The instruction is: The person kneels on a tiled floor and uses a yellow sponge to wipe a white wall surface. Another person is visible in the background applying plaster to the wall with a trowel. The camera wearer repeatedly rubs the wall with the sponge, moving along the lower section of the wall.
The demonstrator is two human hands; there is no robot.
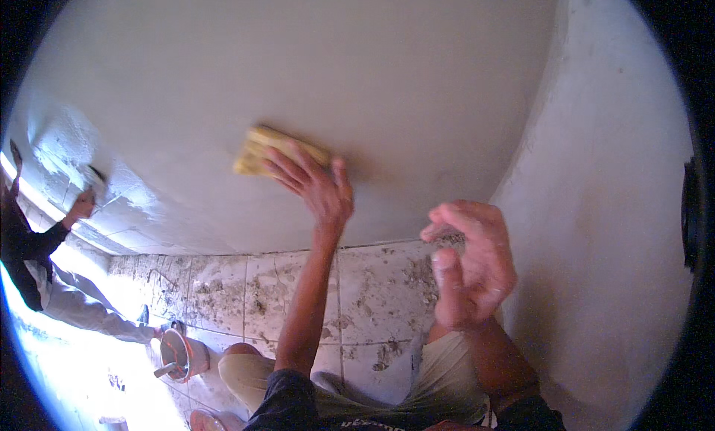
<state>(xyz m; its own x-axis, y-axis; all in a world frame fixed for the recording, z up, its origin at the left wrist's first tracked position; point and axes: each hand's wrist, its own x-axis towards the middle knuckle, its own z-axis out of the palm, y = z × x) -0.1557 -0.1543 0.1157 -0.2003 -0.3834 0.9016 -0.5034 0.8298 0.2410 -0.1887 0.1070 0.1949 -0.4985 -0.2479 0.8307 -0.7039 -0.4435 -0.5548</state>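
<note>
My left hand [316,189] presses a yellow sponge [279,149] against the smooth grey plastered wall [372,74]. Its fingers lie over the sponge's lower side, with the thumb apart at the right. Lower down to the right, my right hand [477,263] is raised off the wall. The fingers there are curved and the thumb stands away from them, with nothing visible between. Both forearms come up from the lower edge over my bent knees.
A second plastered wall [603,208] meets the first at the right. Splattered floor tiles [290,289] run along the wall's foot. A bucket [195,356] with a handled tool [165,370] stands lower left. Beyond it another person [37,260] works a flat tool [94,179] on wet plaster.
</note>
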